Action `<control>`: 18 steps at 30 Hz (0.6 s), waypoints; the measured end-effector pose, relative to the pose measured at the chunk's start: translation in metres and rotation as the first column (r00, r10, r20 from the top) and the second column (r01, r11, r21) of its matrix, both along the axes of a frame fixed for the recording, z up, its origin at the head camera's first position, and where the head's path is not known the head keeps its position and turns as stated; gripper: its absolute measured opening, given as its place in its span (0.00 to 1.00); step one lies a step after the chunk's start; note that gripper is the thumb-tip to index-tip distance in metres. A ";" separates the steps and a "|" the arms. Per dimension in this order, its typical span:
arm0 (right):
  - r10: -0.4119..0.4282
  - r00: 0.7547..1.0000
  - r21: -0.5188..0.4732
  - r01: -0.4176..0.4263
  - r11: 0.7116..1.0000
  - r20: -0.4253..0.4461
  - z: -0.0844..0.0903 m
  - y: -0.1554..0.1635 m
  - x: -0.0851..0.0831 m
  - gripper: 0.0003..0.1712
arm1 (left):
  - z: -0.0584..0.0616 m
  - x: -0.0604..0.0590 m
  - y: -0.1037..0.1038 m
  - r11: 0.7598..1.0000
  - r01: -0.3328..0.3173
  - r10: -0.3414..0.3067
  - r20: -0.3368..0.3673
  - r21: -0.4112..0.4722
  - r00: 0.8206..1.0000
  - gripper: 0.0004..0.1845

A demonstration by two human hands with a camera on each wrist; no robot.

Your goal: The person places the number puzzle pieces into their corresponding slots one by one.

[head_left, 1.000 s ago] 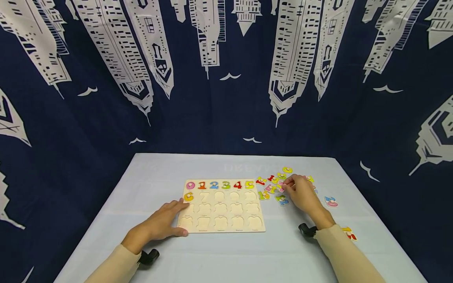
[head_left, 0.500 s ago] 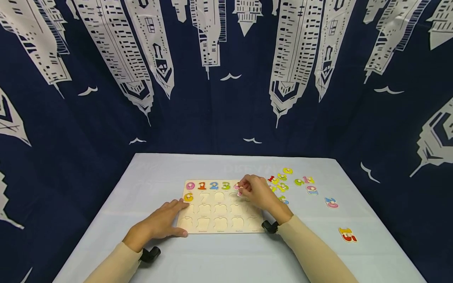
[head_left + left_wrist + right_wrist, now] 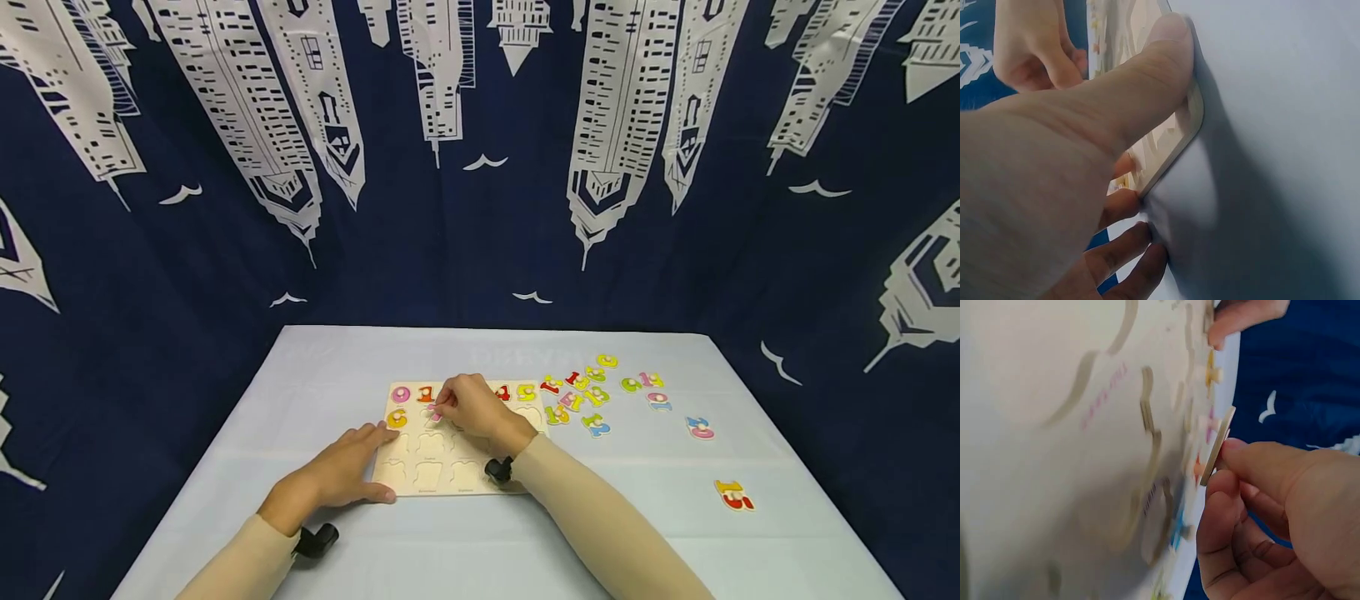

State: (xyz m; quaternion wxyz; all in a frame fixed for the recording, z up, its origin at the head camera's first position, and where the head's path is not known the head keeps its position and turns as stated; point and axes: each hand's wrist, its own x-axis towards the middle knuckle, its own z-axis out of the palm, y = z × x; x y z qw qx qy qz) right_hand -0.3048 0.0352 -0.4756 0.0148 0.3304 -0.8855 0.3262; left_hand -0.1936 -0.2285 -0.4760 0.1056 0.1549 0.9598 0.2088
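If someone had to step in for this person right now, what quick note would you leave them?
Left hand rests flat on the puzzle board, steadying its left edge. Right hand pinches a pink number piece above the second row, beside the yellow 6. Done: top row and the 6 look seated, though the hand hides some. Left: the held piece, and the loose numbers lying right of the board.

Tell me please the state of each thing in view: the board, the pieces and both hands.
puzzle board: flat on the table, top row filled, most slots below empty.
pink piece: pinched, tilted above the board, not seated.
right hand: pinches the pink piece.
left hand: rests flat on the board's left edge.
loose number pieces: scattered right of the board.
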 end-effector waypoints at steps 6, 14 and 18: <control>-0.020 1.000 0.009 0.020 1.000 -0.002 -0.029 -0.014 -0.020 0.07 | -0.001 0.001 -0.002 1.000 -0.010 0.010 0.015 0.012 1.000 0.56; -0.026 0.998 0.032 0.024 0.999 0.062 -0.010 -0.017 -0.003 0.04 | -0.004 0.001 -0.003 1.000 -0.013 0.012 0.022 0.018 1.000 0.56; -0.010 1.000 0.030 0.010 0.999 0.016 -0.025 -0.017 -0.016 0.05 | -0.002 0.001 -0.002 1.000 -0.011 0.010 0.021 0.018 1.000 0.55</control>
